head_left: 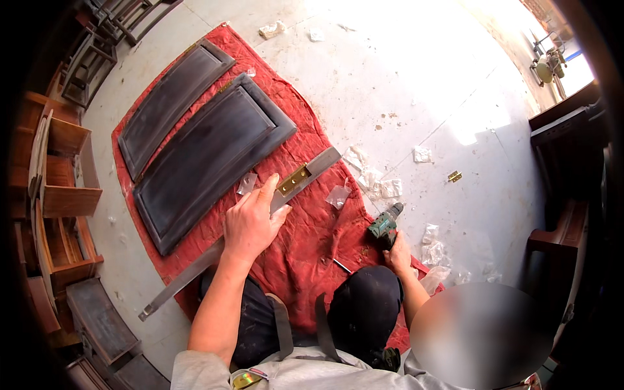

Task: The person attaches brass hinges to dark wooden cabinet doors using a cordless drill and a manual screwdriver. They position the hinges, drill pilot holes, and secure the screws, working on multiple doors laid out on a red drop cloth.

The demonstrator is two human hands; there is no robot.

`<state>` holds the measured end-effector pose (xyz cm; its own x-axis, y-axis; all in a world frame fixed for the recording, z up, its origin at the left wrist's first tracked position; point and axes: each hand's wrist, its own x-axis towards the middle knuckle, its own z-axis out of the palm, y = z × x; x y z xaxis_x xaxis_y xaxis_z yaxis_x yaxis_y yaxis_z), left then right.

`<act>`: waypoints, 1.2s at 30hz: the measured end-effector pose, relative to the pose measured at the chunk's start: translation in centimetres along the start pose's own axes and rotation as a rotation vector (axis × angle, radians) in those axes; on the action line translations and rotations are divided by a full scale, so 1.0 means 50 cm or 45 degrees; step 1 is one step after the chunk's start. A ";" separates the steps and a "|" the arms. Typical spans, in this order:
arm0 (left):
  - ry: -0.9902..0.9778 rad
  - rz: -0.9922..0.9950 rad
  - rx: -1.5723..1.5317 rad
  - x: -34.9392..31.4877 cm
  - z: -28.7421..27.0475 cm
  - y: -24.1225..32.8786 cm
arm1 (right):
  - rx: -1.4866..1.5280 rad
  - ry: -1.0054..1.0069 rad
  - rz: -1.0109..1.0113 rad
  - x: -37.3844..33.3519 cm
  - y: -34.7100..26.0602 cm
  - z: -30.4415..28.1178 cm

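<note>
My left hand [252, 218] grips a long dark wooden strip [185, 278] that slants across in front of my knees, its far end up and to the right. A brass hinge [294, 180] lies flat on the strip near that end, and my index finger reaches to its near edge. To the right, my right hand [398, 253] is wrapped around the handle of a green cordless drill [385, 224]. The drill is apart from the strip, its nose pointing away from me. Whether a bit sits in its chuck is too small to tell.
Two dark framed panels [214, 156] lie on a red cloth [299, 240]. A thin rod [342, 266] rests between my knees. Crumpled plastic bags [390, 188] and a loose brass hinge [454, 176] lie rightward on the floor. Wooden drawers [68, 198] stand left, dark furniture [559, 235] right.
</note>
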<state>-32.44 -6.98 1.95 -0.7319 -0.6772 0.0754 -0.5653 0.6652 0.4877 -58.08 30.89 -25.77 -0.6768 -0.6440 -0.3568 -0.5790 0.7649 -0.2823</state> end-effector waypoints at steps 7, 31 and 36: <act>0.044 0.020 0.054 -0.010 0.001 -0.025 | 0.073 -0.093 0.046 -0.008 -0.110 -0.222; 0.098 -0.021 0.115 -0.012 0.019 -0.020 | 1.619 -0.553 -0.295 -0.105 -0.583 -0.717; 0.065 0.007 0.134 -0.016 0.018 -0.020 | 1.091 -0.580 -0.192 -0.085 -0.651 -0.714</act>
<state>-31.63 -6.83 0.62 -0.7161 -0.6870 0.1235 -0.6002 0.6964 0.3936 -52.58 8.17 16.71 -0.2783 -0.8060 -0.5225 0.0030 0.5432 -0.8396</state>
